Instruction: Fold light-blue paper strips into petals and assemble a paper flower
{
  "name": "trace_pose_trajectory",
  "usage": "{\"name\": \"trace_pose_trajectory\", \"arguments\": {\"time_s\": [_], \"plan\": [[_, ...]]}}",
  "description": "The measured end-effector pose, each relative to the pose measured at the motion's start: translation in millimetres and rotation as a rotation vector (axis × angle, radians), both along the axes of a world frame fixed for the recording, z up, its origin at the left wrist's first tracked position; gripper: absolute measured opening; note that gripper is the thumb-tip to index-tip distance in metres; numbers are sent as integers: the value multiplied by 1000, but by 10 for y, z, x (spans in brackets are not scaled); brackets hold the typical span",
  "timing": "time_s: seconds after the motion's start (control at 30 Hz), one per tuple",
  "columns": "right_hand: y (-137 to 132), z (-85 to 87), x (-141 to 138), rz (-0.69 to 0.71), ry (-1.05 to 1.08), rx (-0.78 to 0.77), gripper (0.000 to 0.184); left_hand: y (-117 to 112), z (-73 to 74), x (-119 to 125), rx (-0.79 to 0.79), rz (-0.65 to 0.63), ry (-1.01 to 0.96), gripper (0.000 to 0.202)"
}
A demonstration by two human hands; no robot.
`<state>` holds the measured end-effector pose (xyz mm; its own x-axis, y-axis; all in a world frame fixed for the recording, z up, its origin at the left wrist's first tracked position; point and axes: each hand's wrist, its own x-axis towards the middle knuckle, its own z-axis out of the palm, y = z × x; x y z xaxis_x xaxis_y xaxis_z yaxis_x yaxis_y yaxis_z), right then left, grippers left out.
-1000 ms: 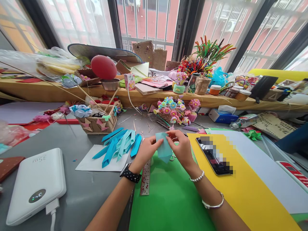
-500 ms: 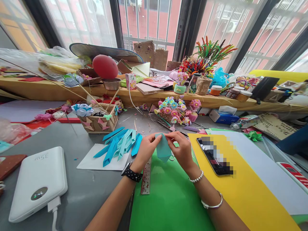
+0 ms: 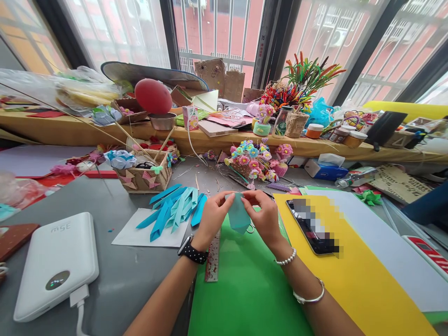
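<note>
Both my hands hold a small light-teal piece of paper (image 3: 238,215) just above a green sheet (image 3: 245,284). My left hand (image 3: 212,216) pinches its upper left corner, and a black dotted watch sits on that wrist. My right hand (image 3: 265,215) pinches the upper right corner; bead and metal bracelets ring that wrist. The paper hangs folded between the fingertips. To the left lies a pile of folded blue and teal paper strips (image 3: 175,210) on a white sheet (image 3: 147,233). A ruler (image 3: 212,261) lies along the green sheet's left edge.
A phone (image 3: 310,225) rests on a yellow sheet (image 3: 353,270) at the right. A white power bank (image 3: 56,263) with a cable lies at the left. A cardboard basket (image 3: 143,176) and paper flower bouquets (image 3: 254,161) stand behind, below a cluttered wooden shelf (image 3: 70,133).
My fingertips have drawn closer together at the top of the teal paper, which now looks narrower and more folded. The view has shifted slightly.
</note>
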<state>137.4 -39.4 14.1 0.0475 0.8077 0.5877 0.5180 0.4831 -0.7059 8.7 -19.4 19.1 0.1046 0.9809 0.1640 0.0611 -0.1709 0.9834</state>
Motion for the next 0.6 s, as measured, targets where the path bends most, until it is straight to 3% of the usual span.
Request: {"name": "trace_pose_trajectory", "arguments": {"time_s": [0.17,0.37,0.6], "plan": [[-3,-33,38,-16,-162,147,17,11,-27,-1,-224,-152,-201,33],[27,-102,73,-23,-414,407,21,3,-16,-10,-256,-110,-240,31],[19,-107,91,-15,-542,461,22,4,-18,1,-238,-95,-240,33]]}}
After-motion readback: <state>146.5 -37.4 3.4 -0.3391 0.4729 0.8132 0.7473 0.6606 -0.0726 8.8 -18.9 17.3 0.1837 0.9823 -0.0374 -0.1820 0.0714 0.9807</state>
